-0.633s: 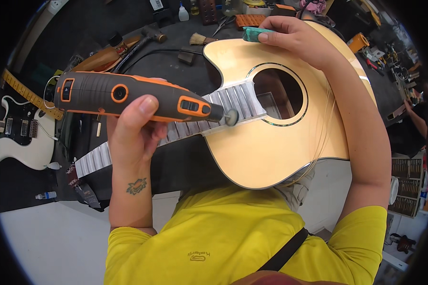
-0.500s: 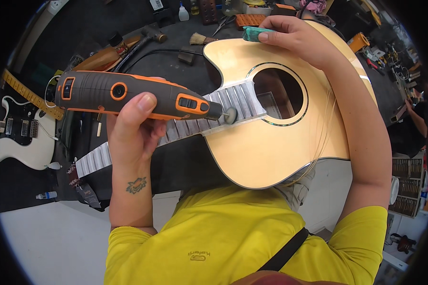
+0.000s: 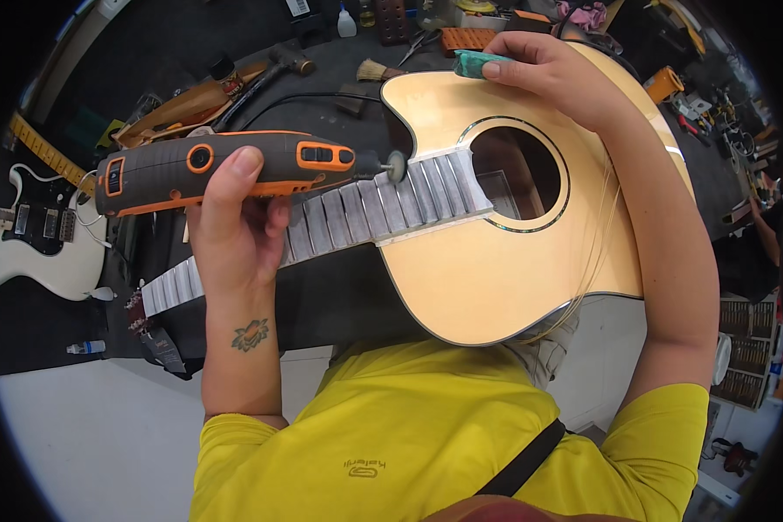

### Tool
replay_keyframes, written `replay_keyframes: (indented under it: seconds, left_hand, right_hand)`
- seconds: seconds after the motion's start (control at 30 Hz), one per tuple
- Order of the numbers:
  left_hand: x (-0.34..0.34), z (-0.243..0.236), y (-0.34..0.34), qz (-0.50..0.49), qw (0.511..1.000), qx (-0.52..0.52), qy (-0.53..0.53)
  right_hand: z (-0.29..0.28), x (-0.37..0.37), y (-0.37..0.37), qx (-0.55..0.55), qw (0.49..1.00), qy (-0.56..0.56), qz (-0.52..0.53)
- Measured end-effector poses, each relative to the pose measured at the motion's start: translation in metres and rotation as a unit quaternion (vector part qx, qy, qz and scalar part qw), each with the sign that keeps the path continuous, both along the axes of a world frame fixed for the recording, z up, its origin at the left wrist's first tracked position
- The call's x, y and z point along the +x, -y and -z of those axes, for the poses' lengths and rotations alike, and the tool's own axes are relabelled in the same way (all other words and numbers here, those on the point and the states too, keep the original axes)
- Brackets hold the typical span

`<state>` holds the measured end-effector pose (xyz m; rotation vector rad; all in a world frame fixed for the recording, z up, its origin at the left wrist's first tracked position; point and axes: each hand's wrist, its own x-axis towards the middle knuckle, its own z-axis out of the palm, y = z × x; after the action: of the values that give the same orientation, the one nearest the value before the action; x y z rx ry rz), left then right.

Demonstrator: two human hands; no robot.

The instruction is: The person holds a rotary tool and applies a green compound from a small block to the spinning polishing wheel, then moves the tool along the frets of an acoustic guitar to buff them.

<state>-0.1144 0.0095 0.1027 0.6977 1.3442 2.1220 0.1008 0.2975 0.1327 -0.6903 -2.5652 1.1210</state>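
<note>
My left hand [image 3: 237,222] is wrapped round a grey and orange rotary tool [image 3: 270,163], its thumb along the side. A small round polishing wheel [image 3: 397,166] on the tool's tip is over the far edge of the fretboard [image 3: 344,215], near the body joint; whether it touches a fret I cannot tell. Silvery masking covers the wood between the frets. The acoustic guitar [image 3: 461,287] lies face up, its neck toward the left. Between the thumb and fingers of my right hand [image 3: 544,74] is a green block of polishing compound [image 3: 478,64], held over the guitar's far upper edge.
A white electric guitar [image 3: 43,248] lies at the left. Behind the neck are a hammer [image 3: 289,61], a brush [image 3: 377,70] and a black cable [image 3: 300,96]. Loose strings [image 3: 596,252] hang across the guitar body. Another person's arm [image 3: 767,230] shows at the far right.
My left hand has levelled the rotary tool and moved its wheel from the fretboard's near side to its far edge, slightly left. My right hand still holds the green block in about the same place.
</note>
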Motion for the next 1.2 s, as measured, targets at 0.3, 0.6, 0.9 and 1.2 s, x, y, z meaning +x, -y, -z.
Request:
replay_keyframes:
  seconds: [0.3, 0.6, 0.9, 1.2]
  left_hand:
    - [-0.001, 0.000, -0.004, -0.014, 1.000, 0.002, 0.001]
    - [-0.006, 0.004, -0.001, 0.017, 1.000, 0.009, 0.006]
    - [-0.005, 0.005, 0.002, 0.020, 1.000, -0.001, -0.016]
    - [-0.006, 0.003, -0.005, -0.016, 1.000, 0.002, 0.012]
  right_hand:
    - [-0.002, 0.000, 0.000, 0.019, 1.000, 0.000, 0.004]
    - [-0.001, 0.001, -0.001, 0.000, 1.000, -0.007, -0.004]
    - [-0.002, 0.001, 0.002, -0.006, 1.000, -0.007, 0.002]
    - [0.002, 0.001, 0.001, 0.011, 1.000, -0.007, -0.004]
